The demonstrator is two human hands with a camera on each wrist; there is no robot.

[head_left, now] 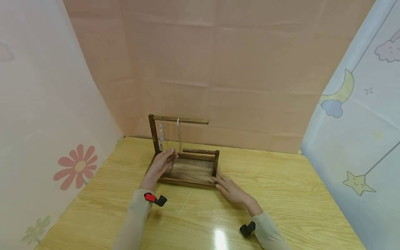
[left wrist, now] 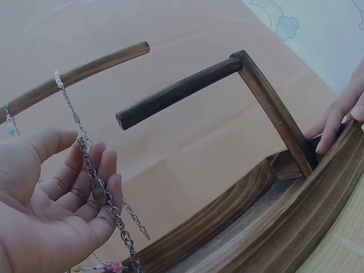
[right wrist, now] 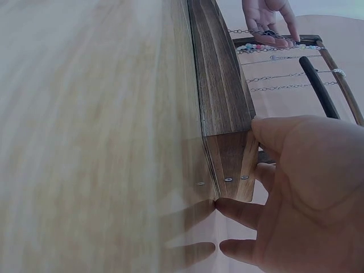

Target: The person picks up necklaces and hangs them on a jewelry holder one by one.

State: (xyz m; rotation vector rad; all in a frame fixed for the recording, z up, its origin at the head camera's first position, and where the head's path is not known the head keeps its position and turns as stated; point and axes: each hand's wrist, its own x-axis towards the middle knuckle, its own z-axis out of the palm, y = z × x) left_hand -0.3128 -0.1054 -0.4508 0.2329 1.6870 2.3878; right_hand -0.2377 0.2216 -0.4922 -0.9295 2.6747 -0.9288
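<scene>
A dark wooden jewellery stand [head_left: 189, 182] has a tray base, a tall rod at the left and a shorter bar at the right. My left hand [head_left: 160, 164] is over the tray's left side and holds a metal chain [left wrist: 116, 215], which runs across the curled fingers with the thumb close to its upper part. A clasp [left wrist: 99, 192] lies against the fingers. Behind this hand, a colourful beaded strand [head_left: 161, 133] and a chain with white beads [head_left: 179, 135] hang from the tall rod. My right hand [head_left: 231, 191] rests at the tray's front right corner, fingers mostly straight.
The stand is on a light wooden table [head_left: 272, 180]. Beyond the table's far edge rises a plain peach backdrop [head_left: 237, 69]. Patterned cloths with a flower [head_left: 80, 166] and a star [head_left: 358, 182] border the left and right sides.
</scene>
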